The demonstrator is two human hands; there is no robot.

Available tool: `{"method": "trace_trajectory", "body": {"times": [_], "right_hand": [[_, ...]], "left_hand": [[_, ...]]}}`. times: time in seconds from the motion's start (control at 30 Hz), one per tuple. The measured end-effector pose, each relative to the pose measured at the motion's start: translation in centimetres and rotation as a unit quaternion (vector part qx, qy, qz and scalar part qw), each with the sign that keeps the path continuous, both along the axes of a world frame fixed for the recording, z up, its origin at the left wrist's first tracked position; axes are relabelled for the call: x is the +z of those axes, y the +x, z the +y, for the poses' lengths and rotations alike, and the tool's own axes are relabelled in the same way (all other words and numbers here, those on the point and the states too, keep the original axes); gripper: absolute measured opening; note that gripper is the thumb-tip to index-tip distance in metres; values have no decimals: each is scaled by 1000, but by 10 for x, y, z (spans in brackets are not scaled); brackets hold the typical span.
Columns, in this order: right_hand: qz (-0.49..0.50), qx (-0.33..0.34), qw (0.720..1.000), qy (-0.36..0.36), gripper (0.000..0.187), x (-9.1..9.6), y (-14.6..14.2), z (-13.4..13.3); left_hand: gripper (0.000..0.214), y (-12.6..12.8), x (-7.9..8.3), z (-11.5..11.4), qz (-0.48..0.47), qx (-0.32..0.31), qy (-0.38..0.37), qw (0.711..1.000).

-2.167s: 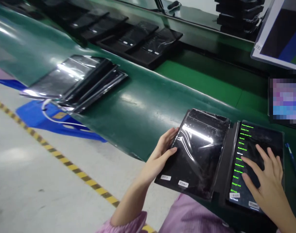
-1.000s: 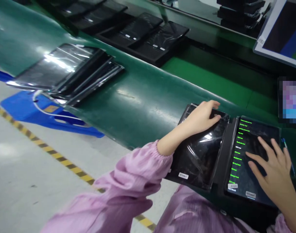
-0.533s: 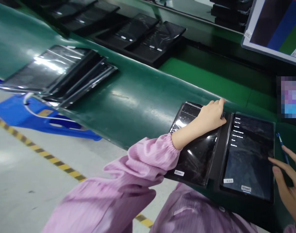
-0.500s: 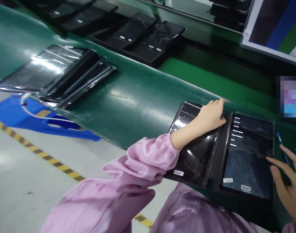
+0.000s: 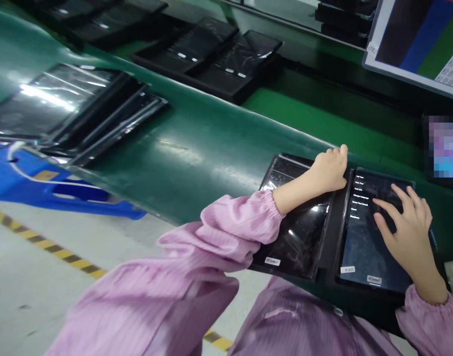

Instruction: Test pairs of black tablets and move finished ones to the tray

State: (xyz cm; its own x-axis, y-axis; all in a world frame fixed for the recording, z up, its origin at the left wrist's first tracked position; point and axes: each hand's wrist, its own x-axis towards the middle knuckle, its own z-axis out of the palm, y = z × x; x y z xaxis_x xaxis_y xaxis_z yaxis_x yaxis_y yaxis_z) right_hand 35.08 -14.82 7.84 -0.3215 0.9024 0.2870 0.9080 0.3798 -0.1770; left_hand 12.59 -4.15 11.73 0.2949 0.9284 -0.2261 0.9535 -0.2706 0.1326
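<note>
In the head view, the person's left hand [image 5: 328, 172] rests at the far end of a plastic-wrapped tablet [image 5: 298, 232], its fingers curled and pressed together around the tablet's corner beside a black divider [image 5: 336, 222]. The right hand [image 5: 404, 227] sits over a lit tablet [image 5: 375, 237] with its fingers spread; the fingertips are at or just above the glass, and I cannot tell whether they touch it. The screen shows a short white text menu down its left side.

Both tablets lie side by side at the near edge of a green conveyor belt [image 5: 211, 163], with a blue pen [image 5: 432, 240] mostly hidden just beyond the right hand. Toward the left end of the belt sits a pile of wrapped tablets [image 5: 78, 109]. Along the far edge runs a row of black tablets [image 5: 211, 54], and a monitor [image 5: 408, 39] stands in the far right corner. Pink sleeves [image 5: 226, 232] cover both arms. Below the belt are a blue stool [image 5: 63, 190] and yellow-and-black floor tape [image 5: 56, 253].
</note>
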Motion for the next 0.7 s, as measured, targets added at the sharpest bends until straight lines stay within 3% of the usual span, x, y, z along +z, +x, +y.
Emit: {"method": "trace_trajectory", "body": {"times": [0.23, 0.53, 0.6, 0.7], "right_hand": [[-21, 3, 1000, -6, 40, -8, 1, 14], [32, -18, 999, 12, 44, 1, 15, 12], [37, -15, 999, 14, 45, 1, 19, 9], [53, -12, 999, 4, 45, 0, 28, 1]], "left_hand": [[63, -15, 9, 5, -32, 0, -45, 998], [64, -14, 10, 12, -53, 9, -65, 996], [69, -25, 10, 12, -98, 5, -86, 991], [95, -57, 6, 1, -191, -46, -143, 970]]}}
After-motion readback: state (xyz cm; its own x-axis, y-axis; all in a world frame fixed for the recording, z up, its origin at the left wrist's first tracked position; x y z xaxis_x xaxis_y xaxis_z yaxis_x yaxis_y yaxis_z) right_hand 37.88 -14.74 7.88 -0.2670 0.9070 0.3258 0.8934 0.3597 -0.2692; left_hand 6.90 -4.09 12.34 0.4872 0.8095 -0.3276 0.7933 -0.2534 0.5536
